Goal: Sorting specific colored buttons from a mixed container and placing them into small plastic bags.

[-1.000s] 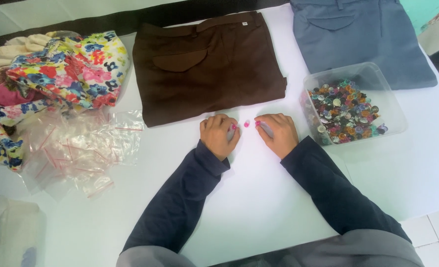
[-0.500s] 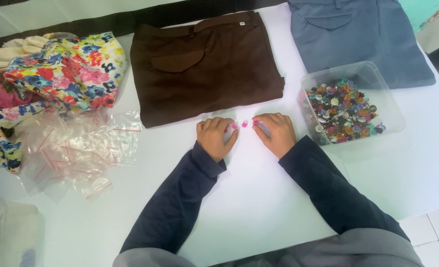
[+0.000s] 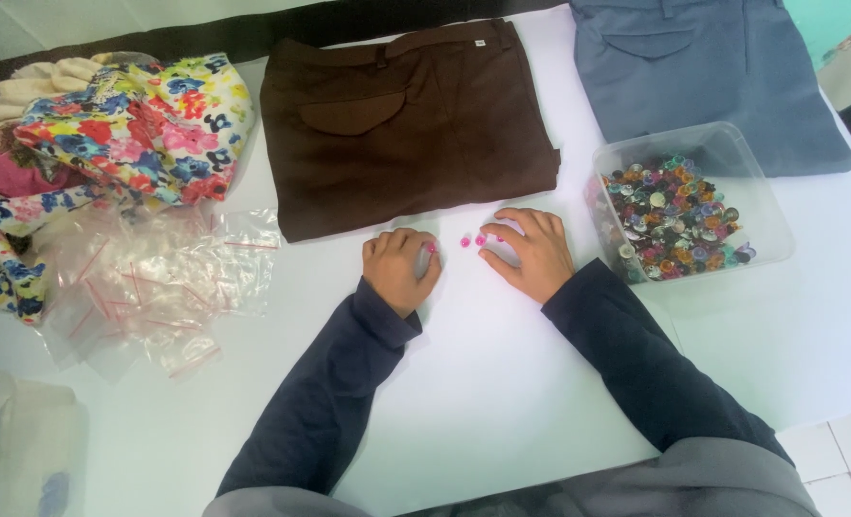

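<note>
**Small pink buttons handled at the table edge of the brown trousers**

Both hands rest on the white table, just in front of the folded brown trousers. The left hand is curled loosely, its fingers bent under, with a small pink button at its fingertips; whether it is truly pinched or only touched cannot be told. The right hand lies with its fingers partly spread and bent, the tips at another pink button. A third pink button lies loose on the table between the two hands, touching neither.

To the right, just beside the right hand, stands a clear plastic tub of mixed coloured buttons. Folded blue trousers lie beyond it. To the left are a heap of clear zip bags with red seals and a bundle of floral fabric.

Such tiny, round pieces look likely to roll or skid on the smooth table, so handling them well probably means pressing lightly with a fingertip pad, sliding each one rather than flicking it, and keeping the wrists down for steadiness. The loose button sits near enough to both hands that a sleeve cuff could sweep it away.
</note>
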